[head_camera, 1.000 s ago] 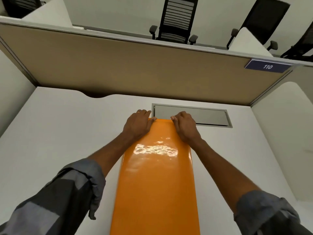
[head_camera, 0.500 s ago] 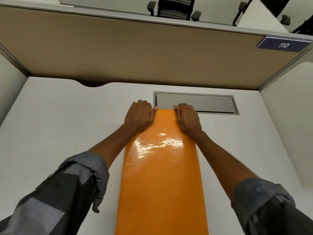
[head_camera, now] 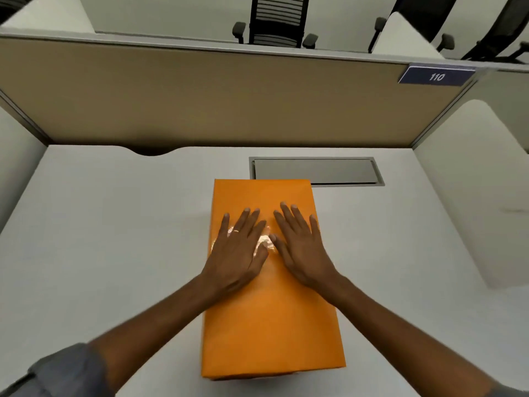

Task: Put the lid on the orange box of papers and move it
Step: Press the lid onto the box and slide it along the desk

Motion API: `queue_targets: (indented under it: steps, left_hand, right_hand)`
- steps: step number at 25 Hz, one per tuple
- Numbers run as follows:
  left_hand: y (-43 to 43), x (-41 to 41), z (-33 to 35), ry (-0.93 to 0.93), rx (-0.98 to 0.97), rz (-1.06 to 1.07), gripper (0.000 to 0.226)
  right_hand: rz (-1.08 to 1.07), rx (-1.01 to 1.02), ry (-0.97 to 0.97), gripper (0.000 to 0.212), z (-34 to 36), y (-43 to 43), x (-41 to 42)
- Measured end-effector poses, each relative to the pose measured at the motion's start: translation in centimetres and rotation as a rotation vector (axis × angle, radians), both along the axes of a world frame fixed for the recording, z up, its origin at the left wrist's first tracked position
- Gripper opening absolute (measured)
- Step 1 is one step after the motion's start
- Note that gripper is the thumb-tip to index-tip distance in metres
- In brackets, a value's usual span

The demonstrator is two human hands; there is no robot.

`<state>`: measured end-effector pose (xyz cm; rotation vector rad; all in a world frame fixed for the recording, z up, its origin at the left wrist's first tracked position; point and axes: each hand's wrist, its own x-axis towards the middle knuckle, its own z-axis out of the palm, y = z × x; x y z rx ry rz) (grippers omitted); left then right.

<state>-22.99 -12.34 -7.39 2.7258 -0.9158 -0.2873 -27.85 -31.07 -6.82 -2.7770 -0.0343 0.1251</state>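
Orange box [head_camera: 272, 325] under flat left hand [head_camera: 239, 253], right hand [head_camera: 302, 250]

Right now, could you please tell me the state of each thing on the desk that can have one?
orange box: closed, lid on, flat on the desk.
left hand: open, palm flat on the lid, no grip.
right hand: open, palm flat on the lid, no grip.
cable hatch: closed, flush with the desk, its near left corner hidden by the box.

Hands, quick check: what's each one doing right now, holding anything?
Left hand: open, flat, palm down on the orange lid, holding nothing.
Right hand: open, flat on the same lid, holding nothing.
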Motion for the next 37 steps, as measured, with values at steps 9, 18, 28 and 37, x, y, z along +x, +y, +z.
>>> queue_targets:
  steps: [9,18,28,37]
  left_hand:
    - [3.6,-10.4,-3.0,-0.126,0.044,0.059,0.074]
    - [4.0,-11.2,-1.3,-0.143,0.010,0.161,0.080]
    - [10.1,-19.9,0.6,0.683,-0.865,0.737,0.037]
    - [9.9,-19.2,1.1,0.756,-0.837,0.951,0.047]
  right_hand:
    - [-0.007,-0.209,-0.001,0.069,-3.2,3.4,-8.4]
    - [0.003,0.110,0.036,0.073,-1.0,2.1,-8.8]
    - [-0.556,1.127,0.246,0.031,-2.2,-2.6,-22.1]
    - [-0.577,1.176,0.431,0.025,-0.4,-2.4,-21.7]
